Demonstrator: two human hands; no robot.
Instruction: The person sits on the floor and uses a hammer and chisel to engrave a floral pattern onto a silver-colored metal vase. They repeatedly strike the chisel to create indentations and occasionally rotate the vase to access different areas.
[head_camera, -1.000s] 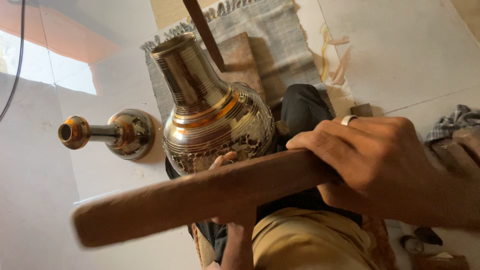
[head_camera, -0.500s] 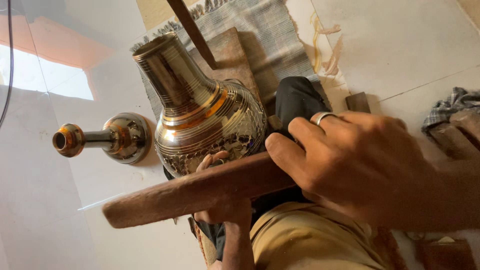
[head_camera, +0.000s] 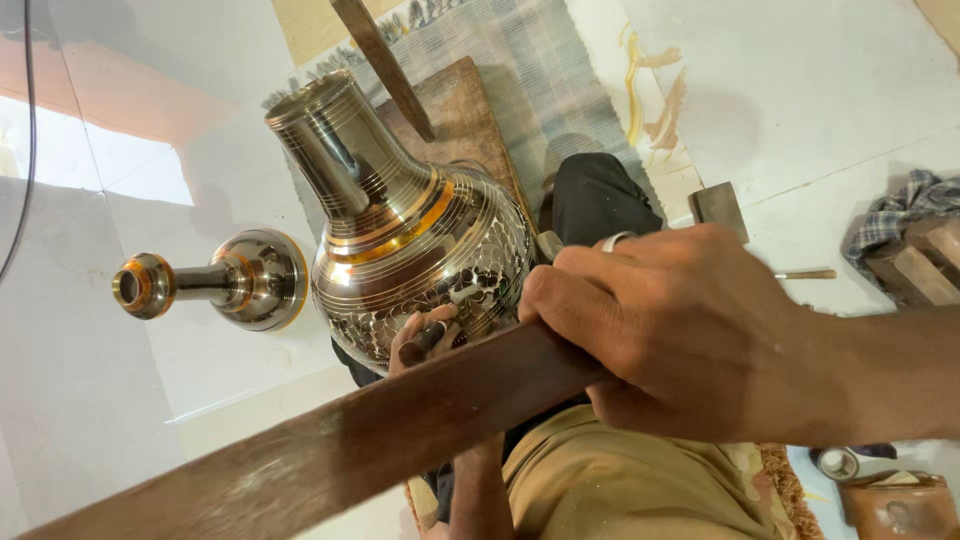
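Vase: a polished brass vase (head_camera: 420, 240) with a long ringed neck and a round belly lies tilted across the person's lap, near the middle of the view.
Axis: its long axis runs from the mouth at upper left to the base at lower right; the mouth points up and away from the person.
Surface: the lower belly carries a dense scale-like chased pattern, while the shoulder and neck show only plain bands of copper and gold colour.
Progress: judged from that, the belly pattern looks largely laid in; how much of the hidden far side is worked cannot be told.
Left hand: the left hand (head_camera: 425, 340) sits against the underside of the vase, fingers curled narrow around a small dark punch (head_camera: 425, 342) whose tip meets the patterned metal.
Right hand: the right hand (head_camera: 670, 335), just right of the vase, is wrapped tight around a long wooden mallet (head_camera: 330, 450) that slants from below the vase toward the lower left; a ring shows on one finger.
Beside the vase: a second brass piece (head_camera: 215, 282), a flared base with a knobbed stem, lies to its left on the pale floor.
Behind the vase: a wooden board (head_camera: 455, 110) on a grey woven mat (head_camera: 540, 70), with a wooden stick (head_camera: 385, 65) slanting over it.
Far right of the vase: a checked cloth (head_camera: 905, 215) and a small wooden block (head_camera: 718, 205).
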